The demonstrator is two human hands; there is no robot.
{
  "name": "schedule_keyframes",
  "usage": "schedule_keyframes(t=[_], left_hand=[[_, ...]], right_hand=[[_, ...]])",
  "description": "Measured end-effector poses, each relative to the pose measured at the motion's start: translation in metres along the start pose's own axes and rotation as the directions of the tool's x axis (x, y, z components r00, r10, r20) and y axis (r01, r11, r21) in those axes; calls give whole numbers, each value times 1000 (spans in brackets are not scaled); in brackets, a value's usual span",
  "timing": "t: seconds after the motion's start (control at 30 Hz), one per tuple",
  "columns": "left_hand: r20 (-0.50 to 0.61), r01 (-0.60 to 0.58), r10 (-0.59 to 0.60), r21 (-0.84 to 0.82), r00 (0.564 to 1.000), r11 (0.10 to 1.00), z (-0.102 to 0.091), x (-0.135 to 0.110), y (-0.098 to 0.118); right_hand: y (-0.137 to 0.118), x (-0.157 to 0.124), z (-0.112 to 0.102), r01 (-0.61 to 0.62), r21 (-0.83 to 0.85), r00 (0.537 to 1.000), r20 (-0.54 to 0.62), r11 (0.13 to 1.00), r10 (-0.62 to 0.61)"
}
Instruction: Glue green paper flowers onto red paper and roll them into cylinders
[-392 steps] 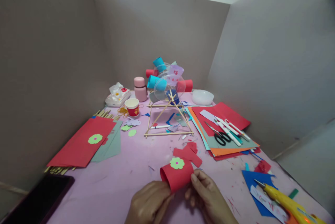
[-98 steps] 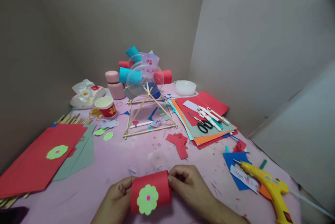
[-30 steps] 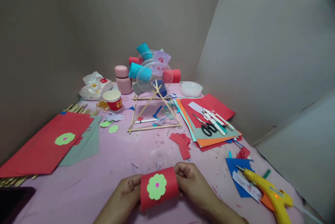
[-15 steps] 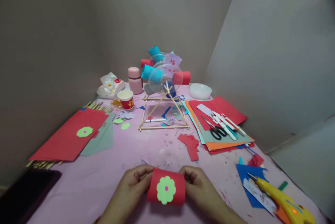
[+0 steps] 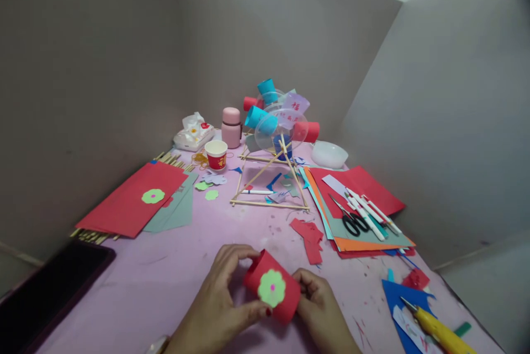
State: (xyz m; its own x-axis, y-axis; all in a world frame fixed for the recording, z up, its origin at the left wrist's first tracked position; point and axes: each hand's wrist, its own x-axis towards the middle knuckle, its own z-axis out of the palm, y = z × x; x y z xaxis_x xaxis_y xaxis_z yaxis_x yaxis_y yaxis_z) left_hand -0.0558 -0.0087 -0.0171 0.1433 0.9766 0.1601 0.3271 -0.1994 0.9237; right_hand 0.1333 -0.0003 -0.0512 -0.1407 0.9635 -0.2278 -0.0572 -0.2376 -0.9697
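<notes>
A red paper tube with a pale green paper flower on its side is held tilted above the table, low in the view. My left hand grips its left part, fingertips at the top rim and thumb on the front below the flower. Closed on the tube's right end is my right hand, its fingertips partly hidden. Beyond the hands stands a stick frame carrying a wheel of clear plastic discs, with blue and red paper tubes around it.
Scissors and markers lie on stacked coloured paper at right. A yellow glue gun is near right, a dark phone near left. Further back are a paper cup, a pink flask, a tissue pack and a white bowl.
The red tube has turned from level to tilted, its right end lower. My left hand has shifted its grip, bringing the thumb to the front. The camera view has swung left.
</notes>
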Motion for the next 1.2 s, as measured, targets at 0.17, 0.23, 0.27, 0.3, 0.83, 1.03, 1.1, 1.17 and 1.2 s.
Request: schedule_keyframes(t=[0.17,0.23,0.27,0.3,0.83,1.03,1.1,1.17,1.2], left_hand=[[66,182,-173,-161,983,970,7,-2,-2],[131,253,-226,-253,965,934,9,-3,-2],[171,284,-242,-301,955,910,10,-3,-2],[206,308,-248,-349,947,885,11,-3,-1],[183,219,-157,-392,970,893,1,1,-2],[138,188,-144,-400,980,897,0,3,-5],[83,174,-155,-359,985,917,-2,4,-5],[14,166,-172,-331,985,929,-3,6,-4],[-19,163,-178,-327,984,931,-3,7,-3]], right_hand=[[3,-1,-1,-12,-40,1000,13,999,12],[4,-1,-1,-20,-52,999,30,998,21],[4,-2,-1,-26,-54,999,36,998,28],[4,-2,0,-30,-54,999,43,998,33],[5,-1,3,-133,43,990,56,990,131],[-9,-3,5,-169,185,984,89,968,155],[-9,-2,5,-201,252,976,129,947,173],[-8,-1,4,-238,310,968,150,920,200],[-8,-1,3,-255,334,964,155,907,214]])
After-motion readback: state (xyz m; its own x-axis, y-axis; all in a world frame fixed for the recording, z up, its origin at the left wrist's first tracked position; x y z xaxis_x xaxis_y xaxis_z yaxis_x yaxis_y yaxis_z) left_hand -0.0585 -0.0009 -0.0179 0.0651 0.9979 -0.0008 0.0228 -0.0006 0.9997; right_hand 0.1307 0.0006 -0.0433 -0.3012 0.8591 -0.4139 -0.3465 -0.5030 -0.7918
